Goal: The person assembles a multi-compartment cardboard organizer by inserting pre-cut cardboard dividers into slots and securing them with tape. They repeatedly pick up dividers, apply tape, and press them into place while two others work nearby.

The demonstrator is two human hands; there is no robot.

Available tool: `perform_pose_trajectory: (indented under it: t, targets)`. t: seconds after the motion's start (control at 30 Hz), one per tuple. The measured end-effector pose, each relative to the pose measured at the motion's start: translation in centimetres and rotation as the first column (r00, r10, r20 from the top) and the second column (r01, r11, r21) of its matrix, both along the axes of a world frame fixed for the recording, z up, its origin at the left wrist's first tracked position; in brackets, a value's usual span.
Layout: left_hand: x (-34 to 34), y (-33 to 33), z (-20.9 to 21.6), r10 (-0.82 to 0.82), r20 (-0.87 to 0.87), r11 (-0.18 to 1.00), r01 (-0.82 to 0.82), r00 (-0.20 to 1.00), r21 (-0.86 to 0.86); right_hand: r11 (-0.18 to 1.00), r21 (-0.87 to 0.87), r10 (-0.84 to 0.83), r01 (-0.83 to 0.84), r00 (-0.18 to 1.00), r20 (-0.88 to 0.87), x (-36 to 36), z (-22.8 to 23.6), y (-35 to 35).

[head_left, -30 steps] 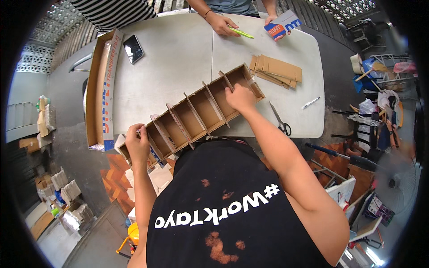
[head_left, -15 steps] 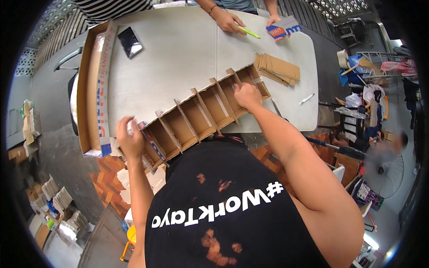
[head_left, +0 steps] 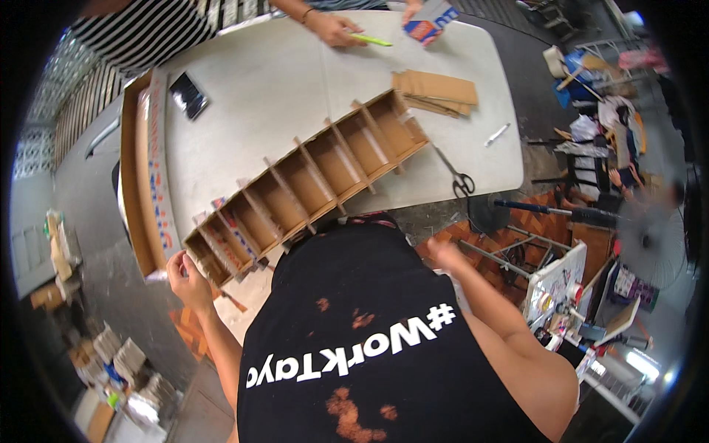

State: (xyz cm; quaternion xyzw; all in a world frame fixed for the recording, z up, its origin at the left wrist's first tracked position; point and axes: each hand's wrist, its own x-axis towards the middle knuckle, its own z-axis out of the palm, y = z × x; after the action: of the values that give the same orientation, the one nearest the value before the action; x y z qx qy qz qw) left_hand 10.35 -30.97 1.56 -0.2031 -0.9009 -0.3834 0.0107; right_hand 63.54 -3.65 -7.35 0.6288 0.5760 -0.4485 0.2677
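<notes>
Cardboard flat [head_left: 139, 177], long and printed along one edge, lies at the left of the frame on the white table [head_left: 281, 81], with a dark phone [head_left: 189, 94] just beside it. Lower left, my left hand [head_left: 188, 277] has its fingers curled around the near corner of the cardboard divider tray [head_left: 310, 181], which runs diagonally from there up toward the centre right, resting on the table with its low end overhanging the edge. I count several cross partitions already slotted upright, so I judge the rack mostly assembled; what is left, if anything, I cannot tell from here. Right of centre, my right hand [head_left: 443, 255] hangs off the table below the tray, blurred, touching nothing I can see; whether its fingers are spread or closed I cannot tell. Loose cardboard pieces [head_left: 436, 92] sit stacked by the tray's far end, scissors [head_left: 456, 173] near the table's edge. Upper centre, another person's hand [head_left: 332, 29] holds a green marker [head_left: 373, 40].
</notes>
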Motion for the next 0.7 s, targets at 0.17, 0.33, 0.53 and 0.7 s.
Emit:
perform_pose_trajectory:
  t: [0.17, 0.33, 0.53, 0.7]
  targets:
    - [4.6, 14.5, 1.9, -0.439, 0.118, 0.884, 0.404, 0.891, 0.236, 0.11, -0.852, -0.985, 0.512, 0.17, -0.026, 1.8, -8.7, -10.6]
    - [13.7, 27.5, 5.0, -0.944, -0.022, 0.326, 0.942, 0.329, 0.081, 0.57, -0.16, -0.758, 0.806, 0.44, -0.482, -2.1, 3.6, 0.9]
    - [23.4, 45.0, 2.0, -1.0, 0.008, 0.01, 0.942, 0.013, -0.336, 0.48, 0.714, -0.184, 0.51, 0.854, -0.486, 1.1, 3.2, 12.4]
    - [23.6, 56.6, -5.2, -0.971, 0.048, 0.138, 0.708, 0.236, -0.692, 0.657, 0.435, -0.164, 0.615, 0.681, -0.714, 5.8, 2.1, 5.3]
